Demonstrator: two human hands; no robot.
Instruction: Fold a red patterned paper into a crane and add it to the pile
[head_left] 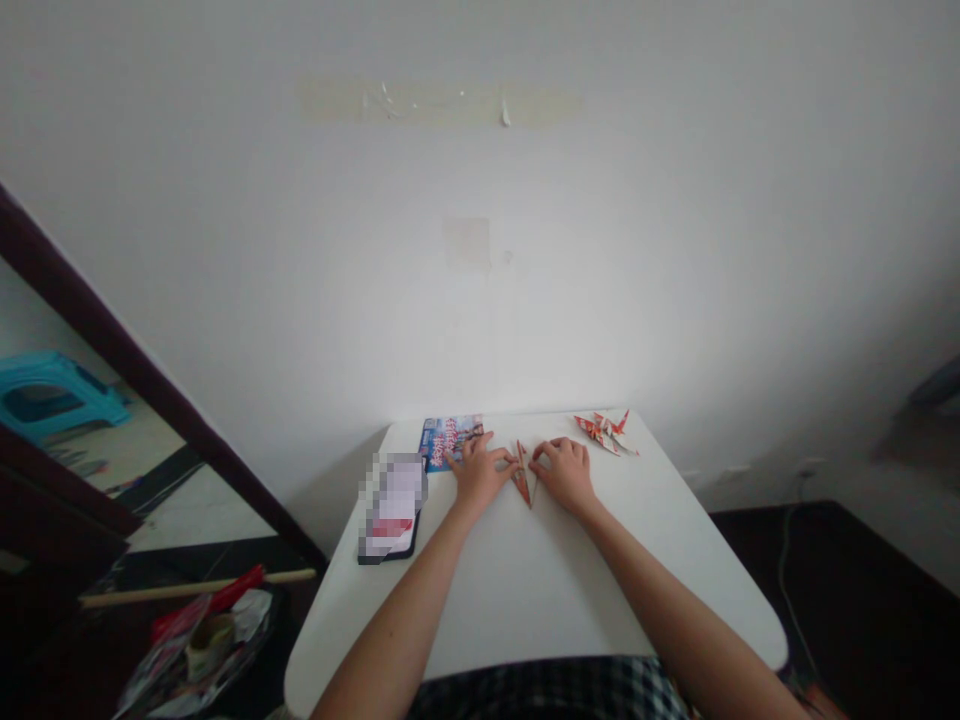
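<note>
Pixel-blurred phone screen, folded paper partly under fingertips, elbows off-frame
</note>
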